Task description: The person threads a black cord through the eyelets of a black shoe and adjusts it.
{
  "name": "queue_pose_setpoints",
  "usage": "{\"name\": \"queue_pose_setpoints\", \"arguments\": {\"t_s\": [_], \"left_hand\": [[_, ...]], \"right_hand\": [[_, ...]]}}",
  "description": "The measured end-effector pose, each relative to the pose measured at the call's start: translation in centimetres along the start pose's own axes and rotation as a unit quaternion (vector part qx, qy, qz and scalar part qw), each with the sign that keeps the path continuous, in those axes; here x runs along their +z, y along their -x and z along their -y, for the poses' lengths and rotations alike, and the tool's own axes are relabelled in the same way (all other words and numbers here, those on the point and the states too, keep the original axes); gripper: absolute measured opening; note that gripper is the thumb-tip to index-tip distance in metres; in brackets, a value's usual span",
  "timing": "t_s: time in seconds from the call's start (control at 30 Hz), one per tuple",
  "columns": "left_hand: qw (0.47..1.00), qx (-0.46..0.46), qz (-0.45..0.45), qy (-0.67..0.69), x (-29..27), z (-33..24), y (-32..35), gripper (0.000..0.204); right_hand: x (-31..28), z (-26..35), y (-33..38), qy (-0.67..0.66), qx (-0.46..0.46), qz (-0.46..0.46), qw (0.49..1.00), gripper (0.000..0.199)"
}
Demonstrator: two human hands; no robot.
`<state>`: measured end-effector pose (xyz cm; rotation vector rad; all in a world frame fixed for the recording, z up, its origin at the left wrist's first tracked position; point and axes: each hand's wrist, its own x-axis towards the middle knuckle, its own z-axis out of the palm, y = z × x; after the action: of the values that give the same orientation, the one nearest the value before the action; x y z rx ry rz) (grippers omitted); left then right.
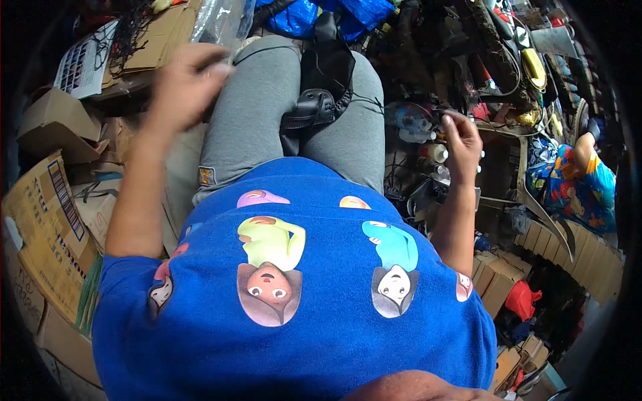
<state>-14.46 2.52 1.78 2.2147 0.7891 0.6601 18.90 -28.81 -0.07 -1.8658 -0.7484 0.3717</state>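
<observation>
My left forearm [137, 204] rises from the blue sleeve almost straight up, leaning a little inward, and my left hand [187, 83] hangs beside my left thigh, near its outer edge. It is badly blurred: the fingers look curled, with the thumb pointing inward, but I cannot tell whether they hold anything.

My right forearm [460, 207] also points away from me, bent at the elbow, with the right hand [463, 144] out past my right thigh and well apart from the left. There my thumb and forefinger tips come close together in a narrow pinch, the other fingers folded in; whether something fine sits between them, I cannot tell.

The black leather piece [315, 107] lies on my lap between my thighs, over the grey trousers [251, 100], with neither palm on it. A dark thread [366, 101] runs from its right edge across my right thigh, toward the right hand's side.
</observation>
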Motion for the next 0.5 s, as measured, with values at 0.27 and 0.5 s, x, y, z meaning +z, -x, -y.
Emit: {"name": "queue_pose_setpoints", "arguments": {"t_s": [0.27,0.5], "left_hand": [[0.918,0.234,0.217,-0.237,8.7,-7.8,0.8,0.041],[0.941,0.184,0.271,-0.086,8.9,-3.6,-0.7,0.033]], "right_hand": [[3.9,22.3,3.3,0.042,-0.643,0.03,0.764,0.07],[2.3,24.7,3.9,0.029,-0.637,0.11,0.763,0.055]]}}
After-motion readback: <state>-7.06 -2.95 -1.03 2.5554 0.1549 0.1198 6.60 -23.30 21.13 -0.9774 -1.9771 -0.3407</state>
